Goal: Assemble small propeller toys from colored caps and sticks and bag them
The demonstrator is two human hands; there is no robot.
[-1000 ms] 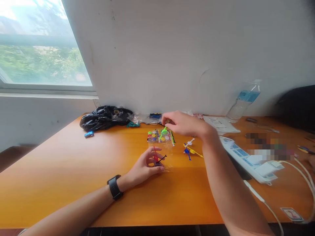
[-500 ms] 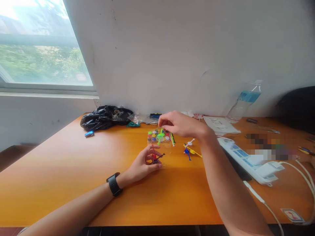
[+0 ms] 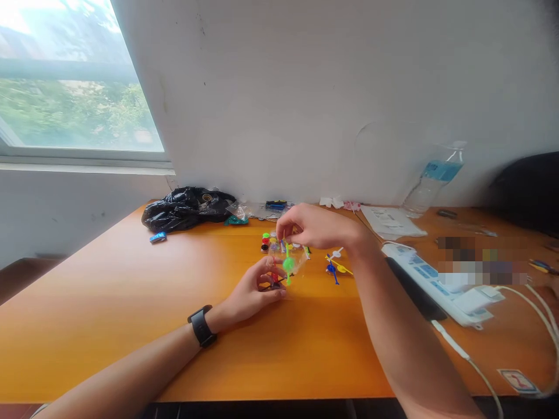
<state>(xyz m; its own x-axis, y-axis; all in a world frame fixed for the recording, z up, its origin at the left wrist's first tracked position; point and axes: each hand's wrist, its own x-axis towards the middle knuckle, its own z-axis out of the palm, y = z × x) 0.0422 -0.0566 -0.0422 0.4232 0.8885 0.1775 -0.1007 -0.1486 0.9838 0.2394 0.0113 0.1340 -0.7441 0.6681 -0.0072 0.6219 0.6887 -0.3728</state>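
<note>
My right hand [image 3: 317,227] pinches the upper end of a bright green plastic stick with a round disc in its middle [image 3: 288,265], hanging upright over the table. Something clear, like thin plastic, shows beside the green disc. My left hand [image 3: 251,290] rests on the table, fingers curled around a red stick piece [image 3: 275,277] and a black one [image 3: 275,286], partly hidden by the fingers and the green piece. To the right lie similar blue [image 3: 332,270], yellow [image 3: 342,269] and white [image 3: 336,254] pieces. Several coloured discs [image 3: 265,240] sit behind my hands.
At the back left lies a black plastic bag [image 3: 183,210], with a small blue packet [image 3: 158,237] in front. A white power strip [image 3: 423,273] with plugs and cables runs along the right. Paper [image 3: 393,222] and a clear bottle [image 3: 432,180] stand near the wall.
My right hand has brought the green piece down and nearer to my left hand, in front of the red and black pieces. My left hand has stayed in place.
</note>
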